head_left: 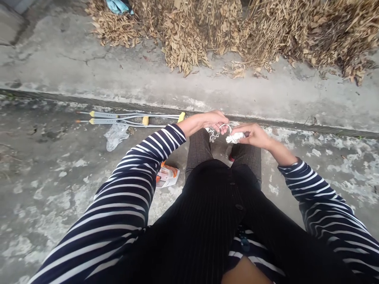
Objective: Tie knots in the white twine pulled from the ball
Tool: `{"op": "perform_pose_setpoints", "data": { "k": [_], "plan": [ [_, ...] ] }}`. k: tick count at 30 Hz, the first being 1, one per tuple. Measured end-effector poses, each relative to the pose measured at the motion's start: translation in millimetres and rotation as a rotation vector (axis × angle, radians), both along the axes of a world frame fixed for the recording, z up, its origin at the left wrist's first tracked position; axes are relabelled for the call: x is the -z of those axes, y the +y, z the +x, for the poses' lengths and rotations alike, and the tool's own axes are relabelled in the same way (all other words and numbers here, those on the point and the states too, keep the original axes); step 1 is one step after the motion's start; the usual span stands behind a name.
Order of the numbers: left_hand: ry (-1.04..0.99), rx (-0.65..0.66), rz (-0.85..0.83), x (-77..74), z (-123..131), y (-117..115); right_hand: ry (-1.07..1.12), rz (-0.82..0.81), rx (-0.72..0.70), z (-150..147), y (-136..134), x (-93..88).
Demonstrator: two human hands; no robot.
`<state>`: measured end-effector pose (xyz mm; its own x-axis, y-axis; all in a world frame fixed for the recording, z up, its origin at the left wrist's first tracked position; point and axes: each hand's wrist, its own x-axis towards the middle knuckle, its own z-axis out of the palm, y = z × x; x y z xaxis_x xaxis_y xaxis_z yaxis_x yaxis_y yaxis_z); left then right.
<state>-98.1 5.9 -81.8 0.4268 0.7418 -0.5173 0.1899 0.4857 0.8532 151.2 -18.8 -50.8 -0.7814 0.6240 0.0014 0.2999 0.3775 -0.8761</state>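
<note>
My right hand (pixel 254 135) is closed around a bundle of white cord (pixel 235 137), which seems wound on something with a dark end. A white strand (pixel 227 126) loops across from the bundle to my left hand (pixel 215 120), whose fingers are pinched on it. Below my left hand hangs more loose, tangled white cord (pixel 212 136), with small details I cannot make out. Both hands are close together in front of my knees, above the concrete ground.
A pair of grey crutches (pixel 133 117) with yellow parts lies along the step at left. Beside them is a crumpled clear plastic bag (pixel 116 136). An orange-and-white package (pixel 167 175) sits by my left leg. Dry leaves (pixel 189 35) cover the ledge's (pixel 142 75) far side.
</note>
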Motion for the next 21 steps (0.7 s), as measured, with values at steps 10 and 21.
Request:
{"op": "perform_pose_setpoints", "data": {
  "k": [10, 21],
  "plan": [
    [-0.322, -0.193, 0.199, 4.5, 5.7, -33.9, 0.341, -0.818, 0.394, 12.7, 5.9, -2.3],
    [-0.201, -0.268, 0.408, 24.9, 53.5, -35.2, 0.324, -0.827, 0.405, 15.5, 18.8, -5.3]
  ]
}}
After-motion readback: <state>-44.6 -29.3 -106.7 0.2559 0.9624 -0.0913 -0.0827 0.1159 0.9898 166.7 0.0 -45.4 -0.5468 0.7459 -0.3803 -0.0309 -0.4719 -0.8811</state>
